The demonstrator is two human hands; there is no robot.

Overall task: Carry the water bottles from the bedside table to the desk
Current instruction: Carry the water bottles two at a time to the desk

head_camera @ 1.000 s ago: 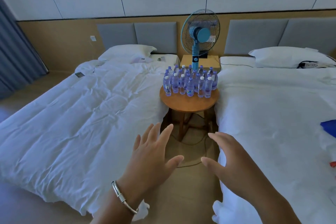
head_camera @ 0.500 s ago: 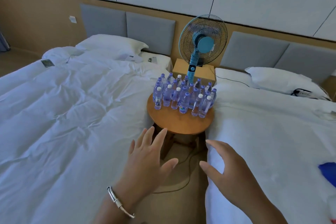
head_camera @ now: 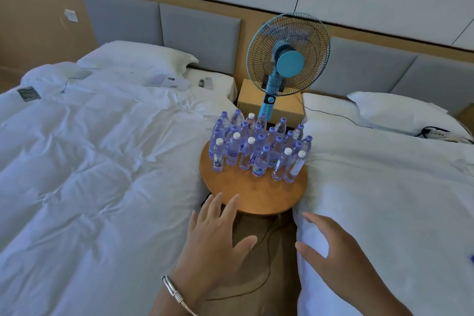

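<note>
Between two white beds (head_camera: 102, 161) stands a round wooden tabletop (head_camera: 256, 195) whose far half carries the upright water bottles (head_camera: 256, 146), while near its front edge the left hand (head_camera: 215, 241) and right hand (head_camera: 336, 246) hover spread, fingers relaxed, grasping nothing.

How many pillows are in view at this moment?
2. The left pillow lies at the head of the left bed; the right pillow lies at the head of the right bed. No others show.
</note>
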